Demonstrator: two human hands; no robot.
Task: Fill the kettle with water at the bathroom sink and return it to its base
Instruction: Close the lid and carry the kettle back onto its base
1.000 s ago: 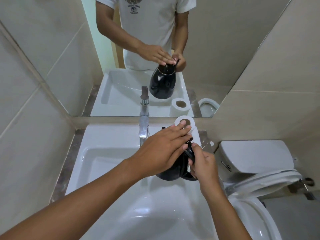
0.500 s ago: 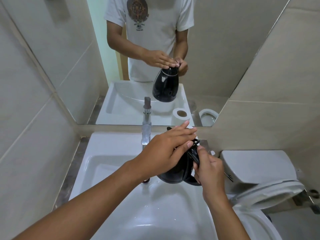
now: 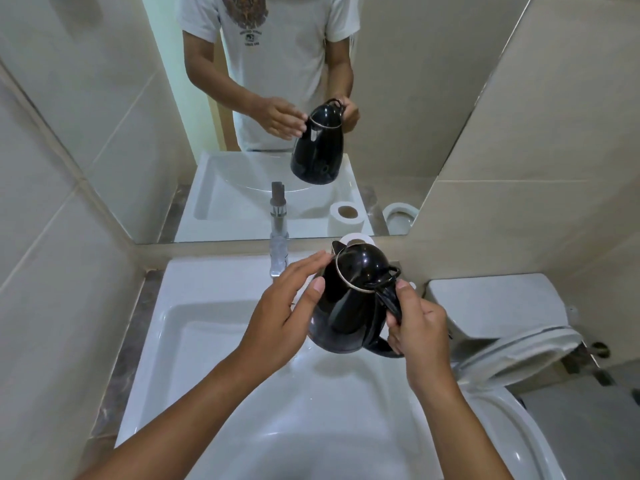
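Note:
A black kettle [image 3: 349, 299] with a thin metal ring under its closed lid hangs over the right side of the white sink [image 3: 207, 341]. It tilts slightly to the right. My right hand [image 3: 419, 334] grips its handle. My left hand [image 3: 287, 306] is just left of the kettle body, fingers spread and straight, fingertips near the lid rim, holding nothing. The chrome tap [image 3: 278, 251] stands behind my left hand. No water is seen running.
A toilet paper roll [image 3: 356, 239] sits on the sink's back edge behind the kettle. A toilet with raised seat [image 3: 512, 348] and its tank [image 3: 491, 306] stands to the right. A mirror [image 3: 277, 98] hangs above the sink, and tiled walls close in on both sides.
My left hand has come off the top of the kettle and now sits beside it with fingers spread. The lid is now in full view and closed.

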